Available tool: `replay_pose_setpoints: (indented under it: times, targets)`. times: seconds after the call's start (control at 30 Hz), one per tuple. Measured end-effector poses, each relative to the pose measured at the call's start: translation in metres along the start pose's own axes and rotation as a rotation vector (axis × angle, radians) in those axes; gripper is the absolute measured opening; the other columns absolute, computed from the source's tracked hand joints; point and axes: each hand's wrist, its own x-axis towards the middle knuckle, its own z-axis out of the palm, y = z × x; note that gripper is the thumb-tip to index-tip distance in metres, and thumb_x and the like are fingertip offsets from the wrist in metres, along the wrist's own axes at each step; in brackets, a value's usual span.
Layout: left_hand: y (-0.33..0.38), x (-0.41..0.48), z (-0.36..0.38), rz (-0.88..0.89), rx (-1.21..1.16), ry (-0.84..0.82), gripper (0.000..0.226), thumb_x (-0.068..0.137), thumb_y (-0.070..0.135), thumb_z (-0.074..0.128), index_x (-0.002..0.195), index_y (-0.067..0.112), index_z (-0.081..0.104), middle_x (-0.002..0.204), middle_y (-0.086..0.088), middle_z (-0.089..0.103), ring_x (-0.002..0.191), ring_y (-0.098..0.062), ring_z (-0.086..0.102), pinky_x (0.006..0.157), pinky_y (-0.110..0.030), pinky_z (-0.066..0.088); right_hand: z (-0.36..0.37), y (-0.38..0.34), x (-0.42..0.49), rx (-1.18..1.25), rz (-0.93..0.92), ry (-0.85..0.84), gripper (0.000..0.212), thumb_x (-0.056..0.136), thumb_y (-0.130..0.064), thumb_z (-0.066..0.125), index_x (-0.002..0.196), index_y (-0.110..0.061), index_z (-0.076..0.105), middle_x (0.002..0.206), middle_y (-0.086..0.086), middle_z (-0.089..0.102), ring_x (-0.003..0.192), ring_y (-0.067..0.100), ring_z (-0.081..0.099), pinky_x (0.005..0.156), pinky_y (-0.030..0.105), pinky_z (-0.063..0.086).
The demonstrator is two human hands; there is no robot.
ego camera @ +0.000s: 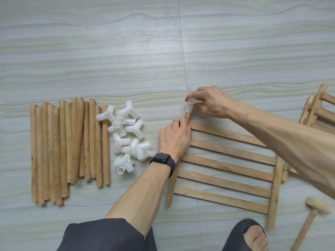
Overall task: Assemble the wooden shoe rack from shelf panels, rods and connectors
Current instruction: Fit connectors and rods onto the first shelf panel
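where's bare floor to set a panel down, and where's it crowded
Free: the wide floor beyond the rods, connector pile and shelf panel; also a strip between the rods' near ends and the left forearm. Crowded: between rods and panel, filled by connectors, and the right edge, with stacked panels and mallet.

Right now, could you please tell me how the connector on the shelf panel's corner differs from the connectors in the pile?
The corner connector sits on a rod end of the shelf panel; the pile connectors lie loose on the floor. The corner connector is pinched by the right hand; the pile connectors form a jumbled heap. Both are white plastic with tube sockets.
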Motion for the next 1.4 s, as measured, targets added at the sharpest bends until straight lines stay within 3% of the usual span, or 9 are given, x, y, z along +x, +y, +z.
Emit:
replay_pose_setpoints:
  times: [0.2,0.33,0.63,0.7,0.8,0.93,1.07,1.23,1.4]
  targets:
    - [0.000,-0.001,-0.002,0.034,0.011,0.018,0.033,0.105,0.038,0.042,0.102,0.009,0.060,0.086,-0.010,0.064,0.069,-0.033,0.065,0.055,-0.038,0.038,0.008,0.002,-0.010,-0.019,-0.028,0.083,0.036,0.091,-0.001,0.066,0.124,-0.013,0.072,0.104,0.015,0.070,0.095,0.035,0.064,0.085,0.033,0.043]
    - [0.000,-0.001,-0.003,0.040,0.058,0.037,0.032,0.104,0.038,0.044,0.098,0.011,0.059,0.082,-0.008,0.063,0.064,-0.031,0.064,0.054,-0.037,0.037,0.002,-0.005,0.003,-0.128,0.068,-0.040,0.035,0.095,-0.014,0.062,0.128,-0.025,0.068,0.113,0.011,0.067,0.108,0.033,0.059,0.090,0.036,0.044]
    - [0.001,-0.001,-0.001,0.032,0.135,0.034,0.029,0.103,0.039,0.048,0.093,0.013,0.059,0.077,-0.005,0.062,0.057,-0.027,0.061,0.053,-0.034,0.033,-0.012,-0.018,0.014,-0.155,0.117,-0.173,0.041,0.092,-0.009,0.059,0.127,-0.027,0.070,0.121,0.006,0.070,0.116,0.027,0.060,0.095,0.030,0.047]
    - [0.002,-0.002,0.000,0.022,0.176,0.069,0.028,0.100,0.039,0.054,0.089,0.014,0.061,0.073,-0.003,0.062,0.054,-0.025,0.061,0.050,-0.032,0.035,-0.012,-0.015,0.012,-0.115,0.151,-0.163,0.032,0.091,-0.017,0.058,0.117,-0.023,0.075,0.117,0.003,0.074,0.113,0.030,0.063,0.095,0.034,0.050]
    - [0.003,0.000,0.000,0.030,0.197,0.064,0.028,0.101,0.038,0.053,0.091,0.014,0.062,0.076,-0.004,0.063,0.055,-0.025,0.062,0.051,-0.032,0.037,-0.002,-0.008,-0.002,0.083,0.215,-0.059,0.025,0.093,-0.045,0.062,0.083,-0.024,0.072,0.084,-0.014,0.072,0.093,0.033,0.061,0.082,0.037,0.050]
    - [0.003,0.002,-0.002,0.048,0.214,0.035,0.030,0.104,0.038,0.047,0.094,0.014,0.061,0.079,-0.003,0.064,0.056,-0.024,0.063,0.051,-0.032,0.039,0.020,-0.010,-0.004,0.027,0.230,0.079,0.030,0.098,-0.043,0.058,0.106,-0.018,0.073,0.107,0.009,0.060,0.108,0.029,0.057,0.091,0.035,0.041]
    - [0.002,0.003,-0.001,0.063,0.133,-0.046,0.036,0.108,0.038,0.033,0.105,0.012,0.057,0.092,-0.008,0.063,0.069,-0.030,0.066,0.059,-0.037,0.039,0.019,-0.011,0.003,-0.011,0.195,0.080,0.028,0.097,-0.038,0.059,0.100,-0.013,0.072,0.096,0.005,0.054,0.101,0.032,0.059,0.079,0.030,0.035]
    - [0.000,0.006,0.002,0.074,0.121,-0.055,0.039,0.108,0.040,0.026,0.112,0.012,0.053,0.099,-0.009,0.063,0.075,-0.033,0.066,0.063,-0.038,0.033,0.021,-0.007,-0.008,0.061,0.113,0.148,0.027,0.096,-0.025,0.065,0.120,-0.012,0.071,0.113,0.014,0.068,0.108,0.034,0.060,0.091,0.033,0.040]
    - [-0.001,0.004,0.002,0.069,0.072,-0.054,0.036,0.107,0.040,0.031,0.108,0.012,0.054,0.093,-0.010,0.063,0.068,-0.034,0.063,0.061,-0.037,0.032,0.022,0.008,-0.018,0.097,0.085,0.145,0.032,0.099,-0.016,0.063,0.130,-0.016,0.069,0.107,0.013,0.072,0.098,0.033,0.063,0.080,0.028,0.039]
